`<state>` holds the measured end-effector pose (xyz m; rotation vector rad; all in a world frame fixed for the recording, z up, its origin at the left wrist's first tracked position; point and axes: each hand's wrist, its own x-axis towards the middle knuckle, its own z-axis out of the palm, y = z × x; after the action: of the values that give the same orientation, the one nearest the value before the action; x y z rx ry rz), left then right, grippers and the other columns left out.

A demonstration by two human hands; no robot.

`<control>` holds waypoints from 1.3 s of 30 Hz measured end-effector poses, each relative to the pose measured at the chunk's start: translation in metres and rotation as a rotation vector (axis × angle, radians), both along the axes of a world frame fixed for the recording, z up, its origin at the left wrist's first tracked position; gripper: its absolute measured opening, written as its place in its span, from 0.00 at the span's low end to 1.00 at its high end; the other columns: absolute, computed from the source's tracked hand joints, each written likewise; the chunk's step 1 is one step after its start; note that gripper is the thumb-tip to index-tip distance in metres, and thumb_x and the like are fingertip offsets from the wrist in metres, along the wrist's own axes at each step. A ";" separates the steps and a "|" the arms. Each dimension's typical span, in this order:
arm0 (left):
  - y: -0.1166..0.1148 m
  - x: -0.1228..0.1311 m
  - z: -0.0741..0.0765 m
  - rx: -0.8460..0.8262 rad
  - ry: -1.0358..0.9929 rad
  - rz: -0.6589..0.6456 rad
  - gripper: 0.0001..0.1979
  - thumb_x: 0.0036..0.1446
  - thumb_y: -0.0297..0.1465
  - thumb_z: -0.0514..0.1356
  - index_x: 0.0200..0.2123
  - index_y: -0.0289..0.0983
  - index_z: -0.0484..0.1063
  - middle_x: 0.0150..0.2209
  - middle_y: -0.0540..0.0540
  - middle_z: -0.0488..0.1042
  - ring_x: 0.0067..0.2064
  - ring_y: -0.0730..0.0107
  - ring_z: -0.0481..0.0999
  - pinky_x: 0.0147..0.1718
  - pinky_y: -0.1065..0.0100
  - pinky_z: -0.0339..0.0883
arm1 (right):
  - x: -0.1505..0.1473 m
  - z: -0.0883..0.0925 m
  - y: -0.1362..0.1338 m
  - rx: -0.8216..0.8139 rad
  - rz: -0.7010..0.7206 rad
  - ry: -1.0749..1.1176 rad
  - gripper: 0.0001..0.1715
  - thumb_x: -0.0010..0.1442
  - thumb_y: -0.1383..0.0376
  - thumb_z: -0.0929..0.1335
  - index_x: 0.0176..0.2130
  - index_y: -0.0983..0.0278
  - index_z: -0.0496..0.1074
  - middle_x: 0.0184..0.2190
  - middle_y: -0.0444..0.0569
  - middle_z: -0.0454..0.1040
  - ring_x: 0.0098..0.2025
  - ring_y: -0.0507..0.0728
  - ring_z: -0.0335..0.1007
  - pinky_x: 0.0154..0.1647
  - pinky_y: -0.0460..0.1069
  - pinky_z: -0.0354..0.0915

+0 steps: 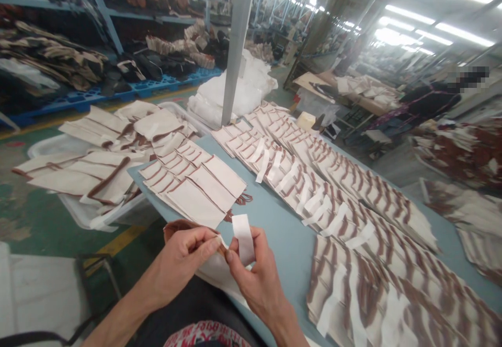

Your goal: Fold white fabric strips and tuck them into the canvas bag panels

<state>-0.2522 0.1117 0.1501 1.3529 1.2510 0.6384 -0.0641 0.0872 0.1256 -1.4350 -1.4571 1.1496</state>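
Note:
Close to my body, my left hand (188, 253) pinches the edge of a cream fabric piece with brown trim (182, 225). My right hand (257, 271) has thumb and fingers closed near the same edge, and a white strip (243, 237) sticks up between its fingers. Both hands meet at the brown-trimmed edge, just over the near side of the blue-grey table (259, 203). Part of the piece hangs below the hands, and the fingers cover where it is gripped. Just beyond lies a stack of cream pieces (207, 190) with brown edges.
Overlapping rows of cream and brown pieces (353, 190) cover the table's right side, with white strips (288, 177) on them. At left, a white bin (92, 220) overflows with similar pieces. A grey post (237, 43) rises behind the table. Another person (423, 103) is at the far right.

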 end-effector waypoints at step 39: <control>0.007 0.001 -0.004 -0.244 -0.203 0.093 0.24 0.56 0.50 0.58 0.20 0.41 0.57 0.21 0.56 0.52 0.26 0.73 0.49 0.26 0.67 0.44 | -0.018 0.026 0.004 -0.195 -0.076 -0.329 0.21 0.60 0.50 0.67 0.24 0.59 0.66 0.20 0.43 0.70 0.25 0.56 0.64 0.29 0.48 0.54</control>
<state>-0.2511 0.1190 0.1456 1.0084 1.1898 0.6482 -0.0825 0.0914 0.1512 -1.8698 -1.5247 1.0680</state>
